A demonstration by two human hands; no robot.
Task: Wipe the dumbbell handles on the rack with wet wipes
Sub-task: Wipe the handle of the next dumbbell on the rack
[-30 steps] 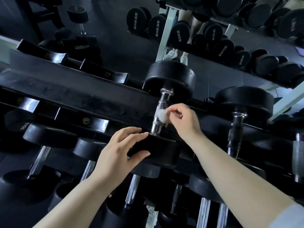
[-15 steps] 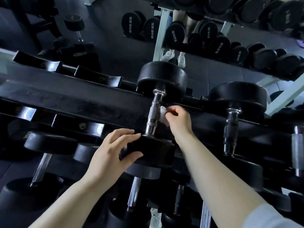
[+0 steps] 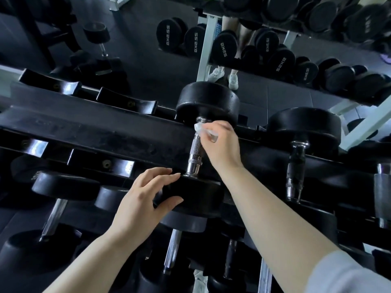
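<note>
A black dumbbell with a knurled chrome handle [image 3: 196, 151] lies across the top tier of the black rack [image 3: 88, 132]. My right hand [image 3: 222, 144] pinches a white wet wipe [image 3: 201, 127] against the handle's far end, just below the far weight head [image 3: 208, 102]. My left hand [image 3: 143, 199] rests on the near weight head [image 3: 196, 195], fingers over its top and thumb against its side.
A second dumbbell with a dark handle [image 3: 295, 168] lies to the right on the same tier, another chrome handle [image 3: 383, 197] at the right edge. Lower tiers hold several dumbbells [image 3: 53, 214]. A mirror behind shows a rack of numbered dumbbells [image 3: 224, 47] and a person's legs.
My right hand slid the wipe along the chrome handle from its middle up to the far end. My left hand stayed on the near weight head.
</note>
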